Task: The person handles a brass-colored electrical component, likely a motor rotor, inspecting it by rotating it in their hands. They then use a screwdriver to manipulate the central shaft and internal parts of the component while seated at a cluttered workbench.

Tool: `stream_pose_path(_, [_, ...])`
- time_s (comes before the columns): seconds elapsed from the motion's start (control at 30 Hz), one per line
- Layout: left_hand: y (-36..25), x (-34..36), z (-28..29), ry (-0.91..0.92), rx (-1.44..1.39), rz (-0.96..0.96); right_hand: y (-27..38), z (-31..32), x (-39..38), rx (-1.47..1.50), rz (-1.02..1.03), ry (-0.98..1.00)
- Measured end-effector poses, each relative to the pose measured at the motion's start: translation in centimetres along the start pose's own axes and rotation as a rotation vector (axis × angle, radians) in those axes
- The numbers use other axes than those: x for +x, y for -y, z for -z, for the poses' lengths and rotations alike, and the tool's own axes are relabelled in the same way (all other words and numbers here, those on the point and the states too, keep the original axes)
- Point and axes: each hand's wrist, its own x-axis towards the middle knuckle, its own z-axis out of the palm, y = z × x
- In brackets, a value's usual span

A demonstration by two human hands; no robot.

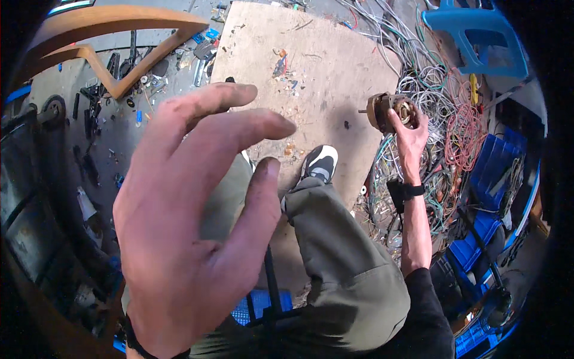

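Close to the camera, my left hand point(197, 203) is raised with its fingers bent and apart, and nothing is in it. My right hand point(411, 136) is stretched out to the right, with thumb and fingers closed around a small electric motor point(378, 112). The motor is brownish, with a thin shaft pointing left and what looks like a coil at the end near my thumb. It is held above the right edge of a wooden board point(335, 66). A dark band point(409, 191) circles my right wrist.
Small scraps lie scattered on the board. A heap of tangled wires point(442, 113) spreads along its right side, near a blue plastic stool point(478, 39) and blue crates point(478, 239). Wooden chair parts point(119, 24) stand at the far left. My shoe point(320, 163) rests on the board.
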Motion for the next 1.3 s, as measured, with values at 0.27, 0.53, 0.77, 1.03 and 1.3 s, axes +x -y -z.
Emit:
stream_pose_path(0.27, [-0.1,-0.3,0.0,-0.005,-0.112,-0.019,-2.8,-7.6,-0.5,-0.343,0.202,0.056])
stream_pose_path(0.53, [0.9,-0.3,0.5,-0.016,-0.144,-0.01,-0.2,-4.6,2.0,-0.289,0.186,0.108])
stream_pose_path(0.77, [1.0,-0.6,0.5,-0.019,-0.095,-0.019,3.1,-4.1,0.6,-0.348,0.298,0.072])
stream_pose_path(1.03, [0.7,-0.6,0.8,-0.016,-0.16,0.0,-0.4,-7.9,-1.2,-0.389,0.441,0.205])
stream_pose_path(1.3, [1.1,-0.6,1.0,0.0,-0.136,0.009,3.5,-4.4,0.4,-0.26,0.375,0.142])
